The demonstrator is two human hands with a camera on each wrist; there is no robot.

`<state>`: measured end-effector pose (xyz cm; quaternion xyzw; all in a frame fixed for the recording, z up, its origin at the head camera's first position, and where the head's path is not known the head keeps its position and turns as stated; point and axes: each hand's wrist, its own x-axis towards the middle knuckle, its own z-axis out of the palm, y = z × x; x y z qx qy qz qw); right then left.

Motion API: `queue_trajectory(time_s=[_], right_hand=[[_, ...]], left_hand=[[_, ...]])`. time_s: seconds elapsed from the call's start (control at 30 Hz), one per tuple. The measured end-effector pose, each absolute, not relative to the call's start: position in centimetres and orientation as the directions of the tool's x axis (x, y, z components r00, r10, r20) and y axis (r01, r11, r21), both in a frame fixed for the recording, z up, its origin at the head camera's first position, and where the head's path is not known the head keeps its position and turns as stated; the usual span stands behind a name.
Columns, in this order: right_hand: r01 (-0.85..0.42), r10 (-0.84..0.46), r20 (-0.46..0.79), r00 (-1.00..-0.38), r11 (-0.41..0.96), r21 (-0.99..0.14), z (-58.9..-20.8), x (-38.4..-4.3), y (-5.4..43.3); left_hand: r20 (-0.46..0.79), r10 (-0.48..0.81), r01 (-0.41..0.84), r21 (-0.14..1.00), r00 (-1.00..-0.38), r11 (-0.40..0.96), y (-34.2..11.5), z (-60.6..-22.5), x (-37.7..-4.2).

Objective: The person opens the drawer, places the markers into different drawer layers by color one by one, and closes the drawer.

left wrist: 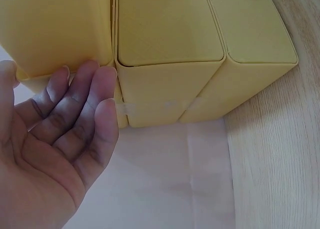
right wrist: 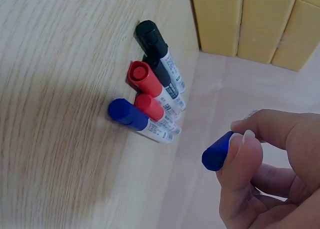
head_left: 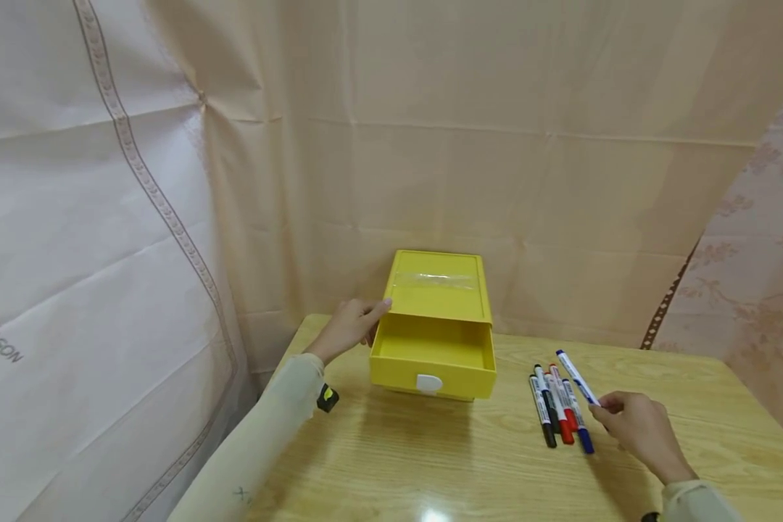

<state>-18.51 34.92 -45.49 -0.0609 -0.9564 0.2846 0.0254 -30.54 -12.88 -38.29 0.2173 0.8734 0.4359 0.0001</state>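
Observation:
My right hand (head_left: 641,428) pinches a blue whiteboard marker (head_left: 577,377) between thumb and fingertips, above the table beside the other markers. In the right wrist view its blue cap (right wrist: 217,151) sticks out past the thumb. Several markers (right wrist: 162,106) with black, red and blue caps lie side by side on the table. My left hand (head_left: 351,324) rests at the left side of a yellow drawer unit (head_left: 438,290), thumb at its top edge. In the left wrist view, the fingers (left wrist: 102,89) lie against the yellow wall. The top drawer (head_left: 431,370) is pulled out, its inside bare.
The yellow units stand stacked, with clear tape (head_left: 436,278) across the top. A small black and yellow object (head_left: 327,397) shows beside my left wrist. Beige cloth (head_left: 444,167) hangs behind the wooden table (head_left: 496,464), and pale cloth (head_left: 72,254) hangs at the left.

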Motion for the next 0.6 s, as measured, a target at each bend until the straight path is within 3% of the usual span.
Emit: queue_trajectory(time_s=[0.6], right_hand=[[0.041,0.095,0.063,-0.993,0.813,-0.58,-44.79,-18.16,34.33]], left_hand=[[0.194,0.399,0.395,0.756,-0.896,0.521,-12.81,-38.23,-30.64]])
